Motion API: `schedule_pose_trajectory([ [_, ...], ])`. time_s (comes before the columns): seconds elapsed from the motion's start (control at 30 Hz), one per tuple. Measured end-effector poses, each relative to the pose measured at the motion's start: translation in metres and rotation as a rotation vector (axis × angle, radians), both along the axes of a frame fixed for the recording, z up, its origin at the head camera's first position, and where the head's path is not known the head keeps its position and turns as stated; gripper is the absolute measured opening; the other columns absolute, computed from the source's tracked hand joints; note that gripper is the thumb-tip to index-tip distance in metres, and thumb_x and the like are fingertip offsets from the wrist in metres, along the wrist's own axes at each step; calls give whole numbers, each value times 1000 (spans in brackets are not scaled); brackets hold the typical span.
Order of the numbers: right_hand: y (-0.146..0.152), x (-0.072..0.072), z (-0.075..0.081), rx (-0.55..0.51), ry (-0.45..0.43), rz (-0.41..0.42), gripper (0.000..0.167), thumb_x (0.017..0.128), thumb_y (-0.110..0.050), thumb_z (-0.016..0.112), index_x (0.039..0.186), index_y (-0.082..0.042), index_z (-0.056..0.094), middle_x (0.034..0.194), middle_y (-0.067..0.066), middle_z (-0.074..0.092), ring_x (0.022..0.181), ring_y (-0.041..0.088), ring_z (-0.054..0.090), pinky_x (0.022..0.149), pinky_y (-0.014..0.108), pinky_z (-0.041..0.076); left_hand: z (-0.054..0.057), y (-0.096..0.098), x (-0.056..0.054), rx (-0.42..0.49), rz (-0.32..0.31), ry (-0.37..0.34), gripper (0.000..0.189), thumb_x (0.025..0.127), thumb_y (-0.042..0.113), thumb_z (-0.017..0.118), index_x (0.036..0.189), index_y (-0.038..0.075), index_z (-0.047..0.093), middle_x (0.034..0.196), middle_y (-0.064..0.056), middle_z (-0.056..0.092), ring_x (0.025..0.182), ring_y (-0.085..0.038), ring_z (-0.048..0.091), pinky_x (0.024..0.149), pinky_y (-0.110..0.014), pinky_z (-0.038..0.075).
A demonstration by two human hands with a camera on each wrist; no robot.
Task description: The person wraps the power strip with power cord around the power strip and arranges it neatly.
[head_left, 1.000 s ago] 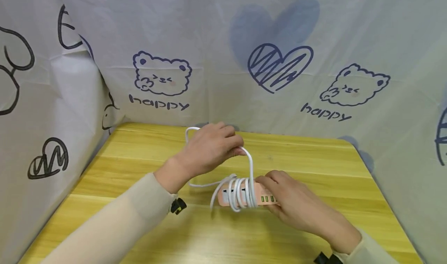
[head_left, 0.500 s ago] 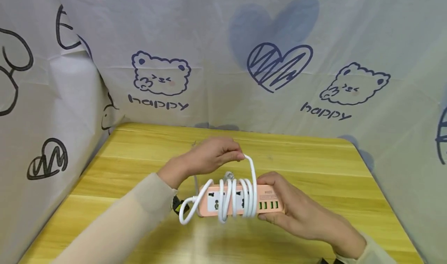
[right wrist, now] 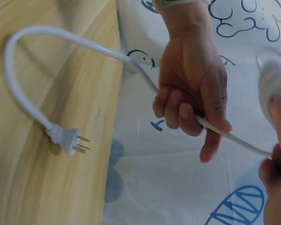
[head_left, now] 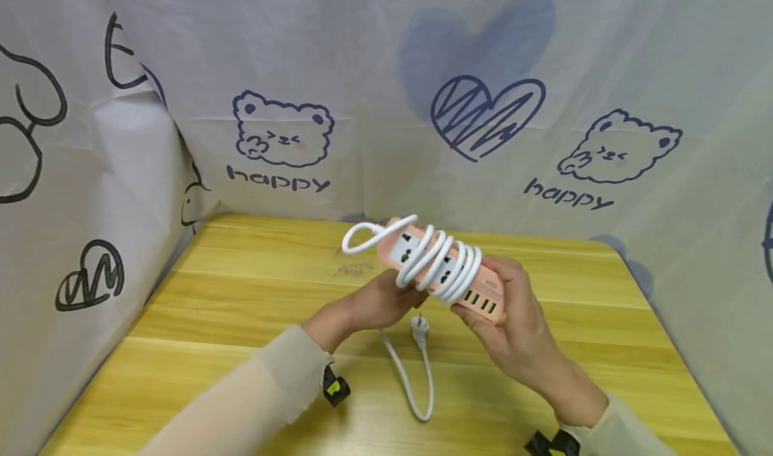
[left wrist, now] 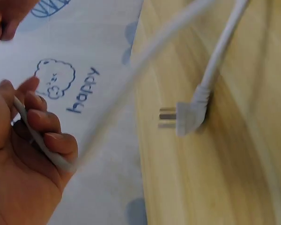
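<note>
My right hand grips the USB-port end of a pink power strip, thumb below and fingers above. The strip is held up and tilted, its far left end higher. White cord wraps its middle in several turns, with a small loop out past the left end. Curled around the free length of cord are the fingers of my left hand, below the strip; the head view hides part of that hand. The cord's tail hangs in a bend and ends in a three-pin plug.
A wood-grain table lies beneath both hands. White cloth printed with bears and hearts stands behind it and along the sides. Dark smudges mark the tabletop near its back edge.
The power strip has been raised and tilted, left end up and away. My left hand has gone from above the strip to beneath it, bringing the cord around. The plug now shows below.
</note>
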State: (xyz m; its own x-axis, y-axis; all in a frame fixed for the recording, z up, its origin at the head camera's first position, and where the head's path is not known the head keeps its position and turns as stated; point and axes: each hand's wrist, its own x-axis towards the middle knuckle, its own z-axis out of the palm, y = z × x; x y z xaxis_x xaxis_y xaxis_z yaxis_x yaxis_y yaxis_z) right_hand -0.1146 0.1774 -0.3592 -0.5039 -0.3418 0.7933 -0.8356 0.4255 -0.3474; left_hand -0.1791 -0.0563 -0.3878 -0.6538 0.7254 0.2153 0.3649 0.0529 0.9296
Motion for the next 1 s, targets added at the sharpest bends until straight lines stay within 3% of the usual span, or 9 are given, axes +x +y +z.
schedule_pose_trajectory([
  [0.03,0,-3,1,-14,4,-34,65,106,-41,62,135,14,43,130,25,57,107,24,59,89,22,50,1,4,3,-117,73,97,48,117,29,35,154,1,47,128,-5,68,107,-6,63,98,-26,51],
  [0.1,1,-7,2,-30,-2,-93,66,107,-42,61,138,12,41,132,26,56,108,26,59,88,23,50,1,10,10,-314,134,148,48,116,33,39,158,12,48,138,-6,68,119,-13,67,104,-32,53],
  [0.23,2,-15,-1,15,10,-213,63,107,-41,59,142,8,40,133,28,53,105,32,60,81,34,53,5,22,22,-449,98,182,51,117,36,34,165,20,36,162,-4,48,147,-23,49,122,-39,40],
  [0.43,11,-28,-15,169,76,-381,62,99,-20,76,142,7,41,126,29,54,94,36,59,68,46,55,17,27,35,-601,183,489,44,115,26,45,158,15,48,132,-4,73,114,-17,71,99,-36,57],
  [0.5,16,-31,-19,197,72,-416,63,99,-24,75,142,8,41,123,30,54,91,36,58,66,46,54,20,24,35,-616,218,526,40,114,22,50,153,14,54,123,-3,75,106,-15,72,92,-35,59],
  [0.6,23,-34,-20,223,56,-457,63,99,-26,74,141,8,43,118,29,54,88,35,57,65,45,52,26,17,35,-586,232,417,36,112,21,53,148,15,59,115,-4,76,90,-14,69,80,-33,58],
  [0.83,29,-35,-11,304,46,-494,67,87,-16,86,135,10,48,108,28,55,88,37,55,66,45,50,39,3,35,-278,244,-179,17,113,23,52,111,8,58,83,-6,61,72,-13,69,66,-30,56],
  [0.9,29,-34,-9,347,10,-502,66,87,-16,86,135,10,49,106,26,56,86,37,55,67,44,50,42,2,37,-243,220,-214,16,113,22,52,110,7,58,79,-4,56,65,-13,61,63,-29,52],
  [1.0,29,-33,-7,431,-52,-521,65,86,-17,88,132,10,50,102,23,56,82,35,54,65,43,49,48,2,38,-290,213,-71,15,112,23,54,106,12,62,79,-1,52,65,-13,49,61,-28,43],
])
